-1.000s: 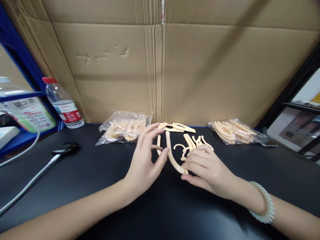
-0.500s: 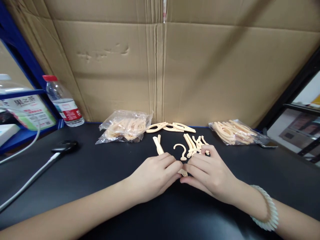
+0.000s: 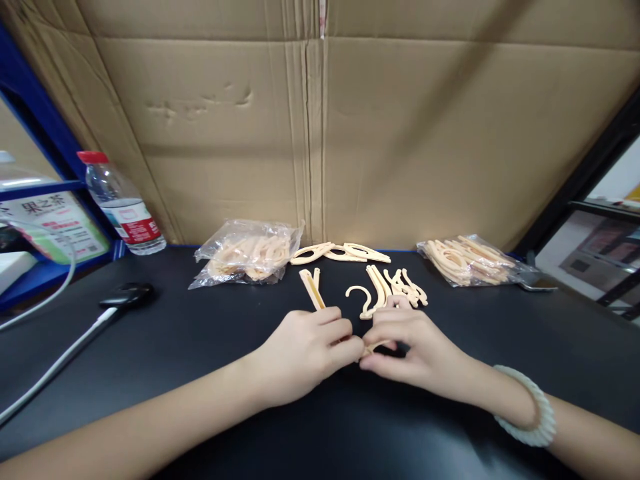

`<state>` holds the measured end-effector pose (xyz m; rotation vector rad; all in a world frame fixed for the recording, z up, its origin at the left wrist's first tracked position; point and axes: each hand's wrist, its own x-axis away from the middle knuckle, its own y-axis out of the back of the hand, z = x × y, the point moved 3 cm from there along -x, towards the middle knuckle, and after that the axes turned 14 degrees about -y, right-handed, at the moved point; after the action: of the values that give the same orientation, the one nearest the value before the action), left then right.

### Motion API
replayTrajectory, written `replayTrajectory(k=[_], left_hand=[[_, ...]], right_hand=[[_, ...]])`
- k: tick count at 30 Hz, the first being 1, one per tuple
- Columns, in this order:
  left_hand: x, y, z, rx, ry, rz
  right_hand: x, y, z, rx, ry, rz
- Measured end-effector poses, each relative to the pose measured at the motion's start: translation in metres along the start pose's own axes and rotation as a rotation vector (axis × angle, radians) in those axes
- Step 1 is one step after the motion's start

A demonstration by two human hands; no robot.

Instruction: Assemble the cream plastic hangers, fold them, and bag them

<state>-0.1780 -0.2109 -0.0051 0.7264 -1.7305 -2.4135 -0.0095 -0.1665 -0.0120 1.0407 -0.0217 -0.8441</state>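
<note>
My left hand point(image 3: 313, 350) is closed around beige plastic hanger arms point(image 3: 314, 291), whose two ends stick out above the knuckles. My right hand point(image 3: 413, 343) pinches a thin curved beige hanger piece point(image 3: 379, 345) against the near end of what the left hand holds; fingers hide the joint. Just beyond the hands lie a loose hanger hook point(image 3: 369, 299), several long slim hanger arms point(image 3: 381, 283) and several small curved hanger pieces point(image 3: 407, 288). Behind these, folded hanger parts point(image 3: 340, 253) rest in a row by the cardboard.
Clear plastic bags of beige hanger parts lie at left point(image 3: 250, 253) and right point(image 3: 465, 260). A phone point(image 3: 537, 283) shows beside the right bag. At left are a water bottle point(image 3: 133, 220), a black charger point(image 3: 127, 295) and a white cable point(image 3: 65, 363). Cardboard point(image 3: 225, 133) walls the back.
My right hand's fingers have opened into a wider pinch, showing the thin curved piece. The hanger arms in my left hand have tilted slightly left, with their ends more spread.
</note>
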Motion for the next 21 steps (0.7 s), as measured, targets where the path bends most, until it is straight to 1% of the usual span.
replayTrajectory(k=[2,4,5,6,8,10,12,17,19,21], left_hand=[[0.000,0.008,0.004,-0.013,0.000,-0.067],[0.002,0.016,0.012,0.022,0.055,-0.117],[0.003,0.019,0.017,0.038,0.085,-0.117],[0.005,0.021,0.021,0.048,0.107,-0.087],[0.009,0.020,0.031,0.068,0.137,0.030],[0.014,0.015,0.039,0.089,0.163,0.156],[0.018,0.009,0.045,0.129,0.178,0.219],[0.023,0.001,0.053,0.239,0.168,0.186],[0.023,0.001,0.053,0.237,0.168,0.188],[0.023,0.001,0.052,0.201,0.206,0.184]], right_hand=[[-0.003,0.006,-0.008,-0.046,-0.070,-0.043],[-0.006,0.012,-0.017,0.000,-0.071,-0.112],[-0.007,0.014,-0.021,0.043,-0.057,-0.144],[-0.008,0.014,-0.026,0.088,-0.043,-0.170],[-0.009,0.013,-0.034,0.175,-0.037,-0.190],[-0.010,0.010,-0.039,0.248,-0.035,-0.187],[-0.011,0.006,-0.042,0.286,-0.030,-0.173],[-0.011,-0.002,-0.045,0.311,-0.032,-0.135],[-0.011,-0.003,-0.045,0.315,-0.045,-0.124],[-0.010,-0.002,-0.043,0.320,-0.054,-0.121]])
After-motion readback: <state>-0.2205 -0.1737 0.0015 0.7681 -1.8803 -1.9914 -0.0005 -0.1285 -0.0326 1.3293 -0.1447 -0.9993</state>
